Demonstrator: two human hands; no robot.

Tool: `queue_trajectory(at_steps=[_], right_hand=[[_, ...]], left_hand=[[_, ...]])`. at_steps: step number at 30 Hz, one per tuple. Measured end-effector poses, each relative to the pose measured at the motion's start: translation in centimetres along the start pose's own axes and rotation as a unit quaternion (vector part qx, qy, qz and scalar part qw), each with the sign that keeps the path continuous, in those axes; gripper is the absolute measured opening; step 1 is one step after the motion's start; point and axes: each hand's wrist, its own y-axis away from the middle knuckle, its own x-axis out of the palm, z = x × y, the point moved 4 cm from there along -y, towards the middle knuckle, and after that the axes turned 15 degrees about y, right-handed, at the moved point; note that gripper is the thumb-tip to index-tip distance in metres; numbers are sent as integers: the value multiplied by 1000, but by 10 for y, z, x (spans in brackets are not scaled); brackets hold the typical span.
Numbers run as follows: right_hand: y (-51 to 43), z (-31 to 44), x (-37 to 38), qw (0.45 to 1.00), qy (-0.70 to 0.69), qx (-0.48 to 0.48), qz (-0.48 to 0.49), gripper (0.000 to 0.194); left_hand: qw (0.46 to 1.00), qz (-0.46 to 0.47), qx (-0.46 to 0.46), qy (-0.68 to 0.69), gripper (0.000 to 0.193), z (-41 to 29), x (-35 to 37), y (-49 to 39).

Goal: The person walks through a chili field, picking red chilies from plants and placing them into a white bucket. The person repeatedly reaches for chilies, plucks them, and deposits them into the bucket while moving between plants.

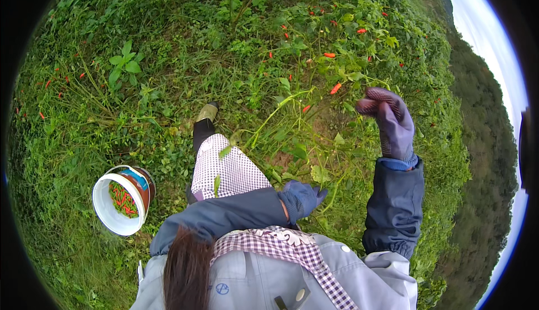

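My left hand [304,198], in a blue-purple knit glove, is low in front of my chest among the chili plant stems [334,194]; its fingertips are partly hidden, so its grip is unclear. Raised at the right, my right hand [389,118] wears a purple textured glove, with its fingers bent toward the thumb beside thin green stems. Whether it holds anything does not show. Red chili peppers hang to its left, one orange-red pepper [335,88] close by and another [329,55] a bit higher. A white-rimmed bucket [101,209] at the left contains red and green chilies [124,200].
Dense green plants and grass surround me, with more red peppers [361,30] at the upper right and some at the far left. My boot [207,112] stands in the grass, beyond my checkered apron [225,167]. A wooded hillside [480,141] rises at the right.
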Motion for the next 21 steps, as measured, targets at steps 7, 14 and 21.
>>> queue_trajectory(at_steps=[7,14,21], right_hand=[[-75,-107,123,974,63,88,200,29],[98,-179,123,599,565,-135,552,34],[200,-250,105,844,113,284,440,43]], left_hand=[[998,37,-16,52,41,9,9,1],[982,140,92,86,39,-10,-5,19],[987,45,147,53,48,8,3,6]])
